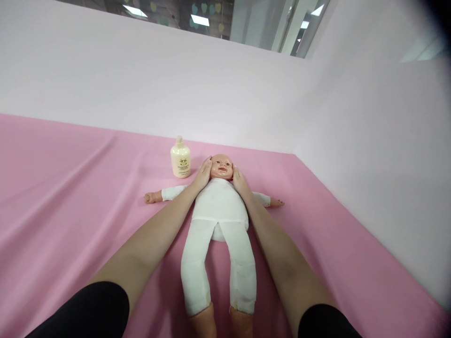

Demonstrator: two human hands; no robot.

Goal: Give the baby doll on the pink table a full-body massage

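Note:
A baby doll [221, 199] with a white cloth body lies on its back, its head at the far end and its legs toward me. My left hand [203, 173] rests flat along one side of the doll's head [221, 168], fingers stretched out. Against the opposite side lies my right hand [240, 179], also flat with extended fingers. The palms face the head and are mostly hidden. Both doll arms spread sideways, partly covered by my forearms. Just left of my left hand stands a cream-coloured bottle [181, 159] with a dark printed label.
Under the doll is a pink sheet [70, 197] with soft folds on the left. A white wall [158, 89] rises behind it, and another white wall [380, 141] runs along the right. Above the back wall, a window [169, 16] shows ceiling lights.

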